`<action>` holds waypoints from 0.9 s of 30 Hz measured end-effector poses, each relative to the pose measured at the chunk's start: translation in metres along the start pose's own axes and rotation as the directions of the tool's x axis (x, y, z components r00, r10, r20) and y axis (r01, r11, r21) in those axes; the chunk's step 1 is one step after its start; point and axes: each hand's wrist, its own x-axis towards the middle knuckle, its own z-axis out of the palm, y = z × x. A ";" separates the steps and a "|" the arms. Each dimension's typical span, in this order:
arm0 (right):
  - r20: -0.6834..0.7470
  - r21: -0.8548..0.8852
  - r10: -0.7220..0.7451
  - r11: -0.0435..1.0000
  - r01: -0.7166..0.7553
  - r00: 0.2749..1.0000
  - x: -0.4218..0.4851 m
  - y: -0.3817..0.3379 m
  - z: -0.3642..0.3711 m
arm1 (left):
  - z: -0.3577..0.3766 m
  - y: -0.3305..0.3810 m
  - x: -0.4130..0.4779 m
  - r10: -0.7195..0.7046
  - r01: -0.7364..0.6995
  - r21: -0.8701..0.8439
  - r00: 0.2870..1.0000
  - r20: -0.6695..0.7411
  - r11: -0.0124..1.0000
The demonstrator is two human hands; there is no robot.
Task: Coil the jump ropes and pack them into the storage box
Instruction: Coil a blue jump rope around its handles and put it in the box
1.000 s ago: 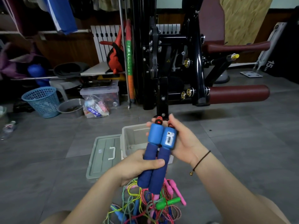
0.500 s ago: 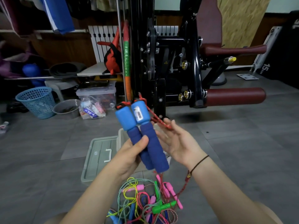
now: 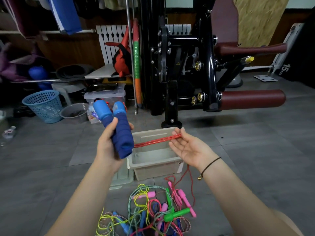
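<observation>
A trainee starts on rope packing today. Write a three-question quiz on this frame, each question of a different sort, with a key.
1. True or false: the box already holds coiled ropes.
2. What does the left hand grip?
A. two blue handles
B. a green handle
C. the box lid
3. Fill in: the ___ rope runs taut from the handles to the straight fingers of the right hand.

Key: 1 false; 2 A; 3 red.
</observation>
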 end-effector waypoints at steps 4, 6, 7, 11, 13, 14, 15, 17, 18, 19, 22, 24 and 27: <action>-0.006 -0.107 -0.119 0.987 0.117 0.993 -0.001 -0.005 -0.004 | -0.014 0.010 -0.002 -0.026 0.035 0.367 0.999 -0.029 0.929; 0.057 -0.165 -0.143 0.975 0.150 0.988 -0.004 0.002 0.000 | -0.019 0.004 -0.008 -0.080 0.071 0.504 0.997 -0.005 0.861; 0.096 -0.193 -0.142 0.968 0.158 0.985 -0.006 0.007 0.003 | -0.019 -0.002 -0.012 -0.123 0.097 0.526 0.992 0.013 0.845; 0.201 -0.288 -0.172 0.930 0.226 0.964 -0.015 0.028 0.019 | -0.006 -0.027 -0.027 -0.238 0.178 0.516 0.970 0.052 0.838; 0.180 -0.296 -0.219 0.917 0.266 0.959 -0.017 0.032 0.025 | -0.004 -0.036 -0.029 -0.277 0.221 0.516 0.960 0.034 0.828; 0.155 -0.293 -0.238 0.916 0.274 0.959 -0.017 0.033 0.026 | -0.003 -0.038 -0.030 -0.300 0.236 0.506 0.953 0.046 0.829; 0.131 -0.280 -0.249 0.919 0.277 0.960 -0.016 0.032 0.026 | -0.001 -0.036 -0.031 -0.313 0.243 0.501 0.948 0.060 0.831; 0.104 -0.218 -0.257 0.937 0.274 0.961 -0.013 0.027 0.026 | 0.002 -0.032 -0.031 -0.286 0.224 0.492 0.957 0.053 0.841; 0.090 -0.179 -0.257 0.946 0.270 0.962 -0.013 0.024 0.026 | 0.002 -0.029 -0.030 -0.250 0.203 0.482 0.968 0.035 0.852; 0.069 -0.138 -0.258 0.954 0.266 0.964 -0.012 0.020 0.025 | 0.002 -0.025 -0.028 -0.206 0.180 0.473 0.979 0.004 0.862; 0.005 0.020 -0.270 0.963 0.270 0.963 -0.010 0.009 0.020 | -0.007 -0.013 -0.018 -0.045 0.113 0.537 0.989 -0.140 0.836; -0.034 0.111 -0.289 0.950 0.291 0.957 -0.008 0.003 0.018 | -0.018 -0.004 -0.011 0.077 0.103 0.641 0.966 -0.247 0.760; -0.080 0.155 -0.314 0.934 0.323 0.946 -0.007 -0.005 0.016 | -0.039 0.013 -0.003 0.227 0.117 0.773 0.919 -0.322 0.623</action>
